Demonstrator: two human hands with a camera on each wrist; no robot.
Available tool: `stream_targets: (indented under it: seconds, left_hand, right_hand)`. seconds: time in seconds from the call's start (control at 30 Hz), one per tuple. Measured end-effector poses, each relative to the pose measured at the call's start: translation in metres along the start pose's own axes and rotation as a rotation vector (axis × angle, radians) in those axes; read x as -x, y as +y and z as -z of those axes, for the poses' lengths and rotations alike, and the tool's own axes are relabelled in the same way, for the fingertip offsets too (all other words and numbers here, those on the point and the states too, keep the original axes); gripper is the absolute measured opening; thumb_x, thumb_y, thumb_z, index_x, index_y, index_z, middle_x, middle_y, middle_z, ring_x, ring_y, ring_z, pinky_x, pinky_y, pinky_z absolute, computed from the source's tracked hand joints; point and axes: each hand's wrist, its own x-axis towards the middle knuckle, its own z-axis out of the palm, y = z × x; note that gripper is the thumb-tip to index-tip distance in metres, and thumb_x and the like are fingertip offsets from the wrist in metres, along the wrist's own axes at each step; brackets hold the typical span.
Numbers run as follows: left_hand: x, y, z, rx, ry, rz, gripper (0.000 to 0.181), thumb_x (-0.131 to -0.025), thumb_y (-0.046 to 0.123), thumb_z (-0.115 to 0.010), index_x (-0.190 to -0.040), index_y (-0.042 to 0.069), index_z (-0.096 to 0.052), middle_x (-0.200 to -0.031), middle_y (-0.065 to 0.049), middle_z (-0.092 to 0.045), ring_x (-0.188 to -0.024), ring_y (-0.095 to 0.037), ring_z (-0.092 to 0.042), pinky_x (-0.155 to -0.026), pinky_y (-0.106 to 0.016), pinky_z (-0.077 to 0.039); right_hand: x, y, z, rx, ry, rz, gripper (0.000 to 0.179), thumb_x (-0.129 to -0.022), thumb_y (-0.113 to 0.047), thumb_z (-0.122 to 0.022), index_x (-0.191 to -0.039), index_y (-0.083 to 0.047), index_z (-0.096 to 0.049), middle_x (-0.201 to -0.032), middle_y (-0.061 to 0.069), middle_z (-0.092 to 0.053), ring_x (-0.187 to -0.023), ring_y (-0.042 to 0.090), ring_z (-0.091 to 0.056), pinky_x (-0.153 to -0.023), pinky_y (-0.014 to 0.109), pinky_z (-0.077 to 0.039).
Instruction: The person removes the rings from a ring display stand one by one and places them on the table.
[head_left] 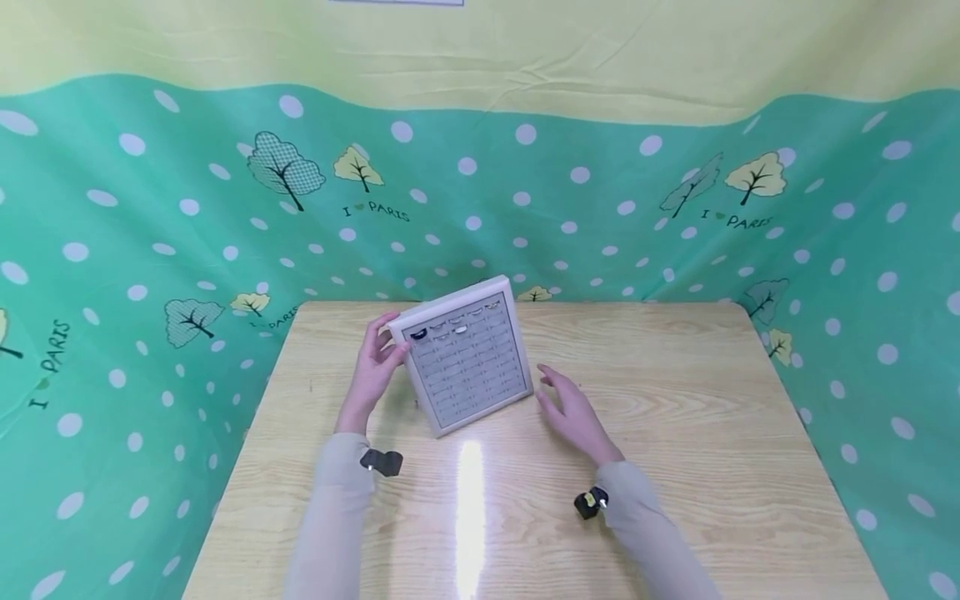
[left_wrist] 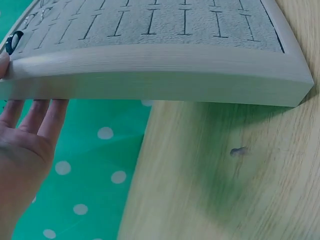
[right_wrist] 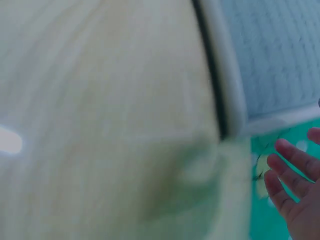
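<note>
A square ring display tray point(head_left: 468, 358) with a pale frame and a grey slotted pad stands tilted over the table. Several rings sit in its upper slots, among them a black ring point(head_left: 418, 333) near the upper left corner and a bright white ring point(head_left: 461, 330). My left hand point(head_left: 372, 364) grips the tray by that corner, thumb on the front and the other fingers behind the side point(left_wrist: 150, 85). To the right of the tray's lower right corner, my right hand point(head_left: 573, 414) is held with fingers spread, apart from the frame in the right wrist view.
The wooden table point(head_left: 675, 375) carries a bright strip of reflected light in front of the tray. A small dark spot point(left_wrist: 239, 151) shows on the tabletop beside the tray. Green dotted cloth point(head_left: 600, 225) hangs behind the table and at both sides.
</note>
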Motion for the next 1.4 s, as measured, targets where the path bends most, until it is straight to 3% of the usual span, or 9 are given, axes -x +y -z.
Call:
stream_targets:
  seconds: [0.13,0.4,0.6,0.77,1.0,1.17,1.4]
  left_hand:
    - [-0.001,-0.003,0.0,-0.004,0.003,-0.007,0.052,-0.095,-0.004,-0.054,-0.142,0.003,-0.032,-0.12,-0.011,-0.056,-0.101,-0.019,-0.063,-0.076,-0.027,-0.055]
    - [0.001,-0.005,0.0,-0.03,-0.001,0.002,0.055,-0.095,-0.004,-0.055,-0.143,0.003,-0.03,-0.125,-0.015,-0.055,-0.103,-0.02,-0.062,-0.079,-0.028,-0.055]
    - [-0.001,-0.005,0.002,-0.036,-0.009,0.002,0.056,-0.093,-0.007,-0.055,-0.142,0.002,-0.029,-0.126,-0.018,-0.054,-0.104,-0.02,-0.062,-0.083,-0.029,-0.053]
    - [-0.002,-0.004,0.004,-0.053,-0.017,0.024,0.057,-0.092,-0.006,-0.056,-0.142,0.005,-0.03,-0.129,-0.021,-0.053,-0.106,-0.02,-0.061,-0.087,-0.03,-0.052]
    - [-0.001,-0.001,0.003,-0.07,-0.028,0.025,0.058,-0.092,-0.008,-0.056,-0.142,0.004,-0.028,-0.133,-0.027,-0.049,-0.106,-0.019,-0.061,-0.087,-0.031,-0.053]
    - [-0.002,-0.002,0.003,-0.048,-0.028,-0.009,0.055,-0.092,-0.009,-0.055,-0.14,0.001,-0.029,-0.13,-0.021,-0.05,-0.107,-0.018,-0.06,-0.085,-0.029,-0.052]
    - [-0.001,-0.005,0.002,-0.008,-0.02,-0.024,0.053,-0.092,-0.009,-0.056,-0.138,-0.001,-0.031,-0.126,-0.014,-0.052,-0.105,-0.019,-0.061,-0.081,-0.028,-0.053]
  right_hand:
    - [-0.021,-0.027,-0.006,-0.044,-0.025,0.033,0.047,-0.102,-0.024,-0.048,-0.146,-0.007,-0.039,-0.135,0.014,-0.052,-0.122,0.027,-0.049,-0.105,0.048,-0.038]
    - [-0.055,-0.072,-0.015,-0.084,0.008,0.189,0.044,-0.106,-0.029,-0.036,-0.142,-0.007,-0.044,-0.141,0.01,-0.049,-0.127,0.023,-0.047,-0.108,0.038,-0.036]
    - [-0.069,-0.1,-0.02,-0.052,0.019,0.243,0.04,-0.103,-0.022,-0.046,-0.139,-0.006,-0.048,-0.124,0.009,-0.06,-0.113,0.019,-0.055,-0.1,0.032,-0.042]
    - [-0.077,-0.117,-0.028,-0.099,0.043,0.313,0.037,-0.096,-0.011,-0.057,-0.132,-0.003,-0.053,-0.106,0.007,-0.063,-0.095,0.016,-0.058,-0.083,0.028,-0.051]
    - [-0.09,-0.141,-0.045,-0.204,0.051,0.307,0.033,-0.092,-0.004,-0.063,-0.124,-0.001,-0.058,-0.102,0.008,-0.063,-0.086,0.014,-0.058,-0.073,0.022,-0.051]
    - [-0.099,-0.155,-0.054,-0.253,0.056,0.274,0.03,-0.091,-0.004,-0.064,-0.121,-0.002,-0.061,-0.093,0.005,-0.061,-0.073,0.012,-0.053,-0.063,0.021,-0.048]
    - [-0.105,-0.158,-0.065,-0.31,0.049,0.235,0.025,-0.09,-0.004,-0.064,-0.115,-0.004,-0.062,-0.073,0.002,-0.059,-0.055,0.008,-0.047,-0.047,0.019,-0.04]
